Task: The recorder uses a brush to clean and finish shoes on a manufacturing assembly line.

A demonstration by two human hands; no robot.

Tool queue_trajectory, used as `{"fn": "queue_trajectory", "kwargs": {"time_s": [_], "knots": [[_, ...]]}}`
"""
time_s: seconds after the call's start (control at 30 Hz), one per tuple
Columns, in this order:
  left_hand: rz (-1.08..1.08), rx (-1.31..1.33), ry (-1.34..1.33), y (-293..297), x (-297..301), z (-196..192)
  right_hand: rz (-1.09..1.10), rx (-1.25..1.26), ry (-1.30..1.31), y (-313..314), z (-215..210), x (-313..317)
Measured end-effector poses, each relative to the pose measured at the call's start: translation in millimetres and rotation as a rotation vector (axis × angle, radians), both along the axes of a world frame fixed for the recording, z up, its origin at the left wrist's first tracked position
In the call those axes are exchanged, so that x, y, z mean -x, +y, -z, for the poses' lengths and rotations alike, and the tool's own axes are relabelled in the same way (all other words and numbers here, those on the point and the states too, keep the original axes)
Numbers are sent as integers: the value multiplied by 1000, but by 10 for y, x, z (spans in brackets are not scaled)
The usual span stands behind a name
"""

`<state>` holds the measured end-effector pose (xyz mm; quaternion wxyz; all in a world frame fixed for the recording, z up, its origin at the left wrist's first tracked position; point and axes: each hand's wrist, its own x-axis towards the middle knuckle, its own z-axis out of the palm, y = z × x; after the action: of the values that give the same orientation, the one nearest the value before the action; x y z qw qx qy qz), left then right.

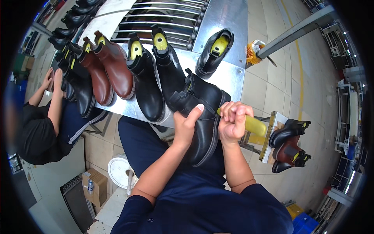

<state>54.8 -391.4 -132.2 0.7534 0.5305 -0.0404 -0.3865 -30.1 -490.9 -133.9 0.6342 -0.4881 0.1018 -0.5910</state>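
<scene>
A black ankle boot (202,113) lies tilted against my lap, sole to the right. My left hand (186,124) grips its upper, thumb raised along the leather. Beside the sole, my right hand (233,121) is closed around a yellow-green shoe last (255,125) that sticks out to the right. Both forearms come up from the lower edge over my dark blue clothing.
A metal table (233,78) holds black boots (150,84) and brown boots (117,68) with yellow lasts, plus a low black shoe (214,52). A small stand (270,136) at right carries more boots (290,146). Another person (43,117) sits at left. A cardboard box (95,185) and a white bucket (119,171) stand on the floor.
</scene>
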Motion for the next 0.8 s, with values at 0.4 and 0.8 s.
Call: {"fn": "queue_trajectory", "kwargs": {"time_s": [0.4,0.8], "knots": [[-21,-14,-34,-44,-107,-57,-114,-401,2,-247,-117,-176],[-57,-38,-29,-37,-28,-58,-120,-366,3,-64,-52,-10]]}}
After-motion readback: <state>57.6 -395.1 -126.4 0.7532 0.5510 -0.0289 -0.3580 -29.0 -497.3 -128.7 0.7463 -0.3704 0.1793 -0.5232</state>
